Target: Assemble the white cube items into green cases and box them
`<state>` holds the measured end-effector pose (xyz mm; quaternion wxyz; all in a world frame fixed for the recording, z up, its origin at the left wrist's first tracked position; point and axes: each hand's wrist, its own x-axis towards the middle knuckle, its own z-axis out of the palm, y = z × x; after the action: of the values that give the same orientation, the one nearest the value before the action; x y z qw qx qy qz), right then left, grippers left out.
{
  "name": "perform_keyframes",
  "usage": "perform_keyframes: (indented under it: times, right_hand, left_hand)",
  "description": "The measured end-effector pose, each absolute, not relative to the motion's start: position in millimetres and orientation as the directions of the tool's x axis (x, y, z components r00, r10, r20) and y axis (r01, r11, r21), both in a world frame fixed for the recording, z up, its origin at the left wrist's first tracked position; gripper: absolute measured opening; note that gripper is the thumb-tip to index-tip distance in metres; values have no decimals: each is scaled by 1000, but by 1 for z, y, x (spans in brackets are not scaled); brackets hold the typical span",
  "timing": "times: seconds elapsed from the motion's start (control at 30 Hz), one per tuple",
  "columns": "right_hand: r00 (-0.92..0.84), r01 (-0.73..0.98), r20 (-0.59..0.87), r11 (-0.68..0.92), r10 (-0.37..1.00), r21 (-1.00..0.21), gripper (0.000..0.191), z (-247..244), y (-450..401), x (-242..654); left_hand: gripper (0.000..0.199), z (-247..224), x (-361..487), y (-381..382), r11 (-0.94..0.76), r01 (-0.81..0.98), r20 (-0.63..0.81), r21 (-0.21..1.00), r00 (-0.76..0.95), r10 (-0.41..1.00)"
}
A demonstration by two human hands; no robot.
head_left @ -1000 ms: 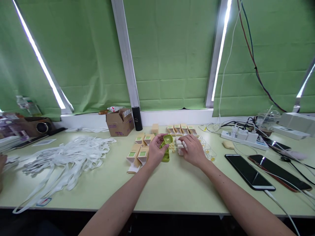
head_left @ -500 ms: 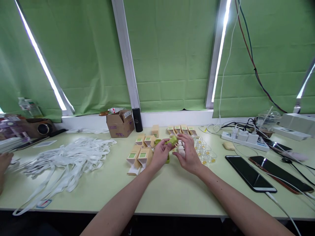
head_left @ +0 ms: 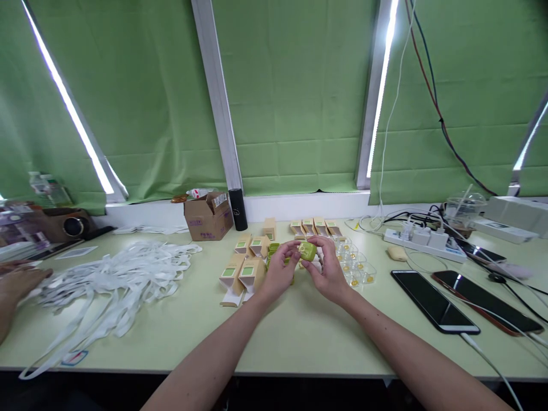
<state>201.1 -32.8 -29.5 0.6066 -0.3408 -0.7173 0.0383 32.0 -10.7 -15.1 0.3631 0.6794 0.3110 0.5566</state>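
Between both hands, just above the table, is a small glossy green box-shaped piece (head_left: 307, 251); its exact kind I cannot tell. My left hand (head_left: 279, 269) pinches its left side with thumb and fingers. My right hand (head_left: 329, 273) has its fingers closed on the right side. More green pieces (head_left: 273, 249) lie behind my left hand, mostly hidden by it. Left of that hand stand several small kraft cardboard boxes (head_left: 252, 271) with green labels and open flaps. Clear plastic cups (head_left: 355, 265) with yellow spots are grouped beyond my right hand. Small white pieces are mostly covered by my fingers.
More kraft boxes (head_left: 314, 226) stand in a row at the back. White straps (head_left: 124, 274) are heaped on the left, with another person's hand (head_left: 21, 282) beside them. A brown carton (head_left: 209, 217) and black cylinder (head_left: 238, 209) stand behind. Phones (head_left: 434, 299), cables and a power strip (head_left: 426, 244) lie right.
My right hand's fingers have closed in on the green piece, which has turned and shifted slightly right. At the left, the other person's hand has reached further in over the straps.
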Motion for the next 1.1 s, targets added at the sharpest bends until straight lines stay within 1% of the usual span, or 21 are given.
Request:
perform_keyframes:
  times: [0.07, 0.13, 0.23, 0.33, 0.53, 0.7, 0.83, 1.1]
  right_hand:
    - [-32, 423, 831, 761, 556, -492, 39, -29, -33, 201]
    - [-41, 407, 819, 758, 573, -510, 38, -30, -33, 201]
    - [-55, 396, 809, 757, 585, -520, 37, -30, -33, 201]
    - [-57, 388, 804, 755, 592, -529, 36, -30, -33, 201]
    - [-57, 350, 795, 758, 604, -551, 38, -31, -32, 202]
    - [-59, 346, 797, 761, 601, -548, 37, -34, -29, 203]
    - [-66, 331, 804, 773, 591, -541, 37, -34, -30, 203]
    - [-97, 357, 822, 791, 562, -498, 38, -35, -29, 204]
  left_hand:
    - [38, -13, 29, -12, -602, 115, 589, 790, 126, 798]
    - [31, -9, 27, -15, -652, 177, 643, 737, 113, 758]
    - [21, -6, 26, -18, -688, 213, 684, 694, 106, 722]
    - [14, -6, 25, -19, -699, 217, 693, 682, 114, 712]
    - [13, -8, 25, -18, -692, 205, 687, 693, 106, 719]
    - [12, -10, 25, -15, -650, 144, 646, 746, 79, 759]
    - [16, -11, 25, -15, -628, 93, 621, 773, 93, 778]
    - [22, -12, 26, -13, -556, 37, 548, 830, 127, 827]
